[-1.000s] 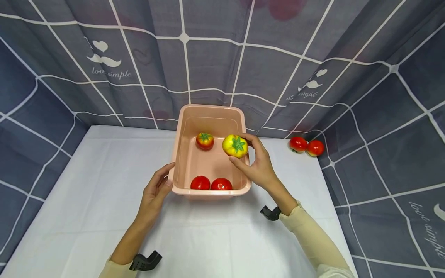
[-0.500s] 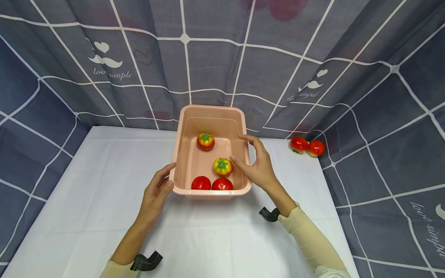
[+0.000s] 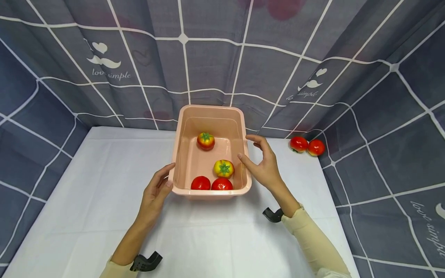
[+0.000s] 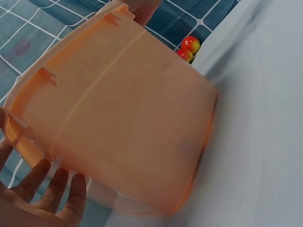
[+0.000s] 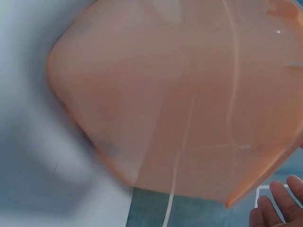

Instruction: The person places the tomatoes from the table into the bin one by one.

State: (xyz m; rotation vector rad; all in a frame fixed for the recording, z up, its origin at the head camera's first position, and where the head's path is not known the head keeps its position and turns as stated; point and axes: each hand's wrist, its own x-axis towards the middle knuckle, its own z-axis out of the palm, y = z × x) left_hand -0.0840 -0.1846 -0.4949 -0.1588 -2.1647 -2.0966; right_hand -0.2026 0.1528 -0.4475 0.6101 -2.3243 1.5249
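A pink plastic bin (image 3: 208, 192) stands on the white table. Inside are a red-yellow toy tomato (image 3: 206, 141) with a green leafy top, a yellower toy tomato (image 3: 223, 168), and two plain red tomatoes, one red tomato (image 3: 200, 183) left of the other red tomato (image 3: 222, 184). My left hand (image 3: 156, 189) rests its fingertips on the bin's left rim, the other fingers loosely spread along the outer wall in the left wrist view. Just beyond the right rim is my right hand (image 3: 263, 164), empty, thumb and forefinger apart.
Two more red tomatoes (image 3: 307, 145) lie at the table's far right corner. A grey checked curtain (image 3: 215, 65) hangs behind and at both sides. White cloth covers the table (image 3: 104, 185).
My right hand has let go of the yellow toy tomato, which now lies in the bin near the red ones, and has drawn back to the right. My left hand has stayed put.
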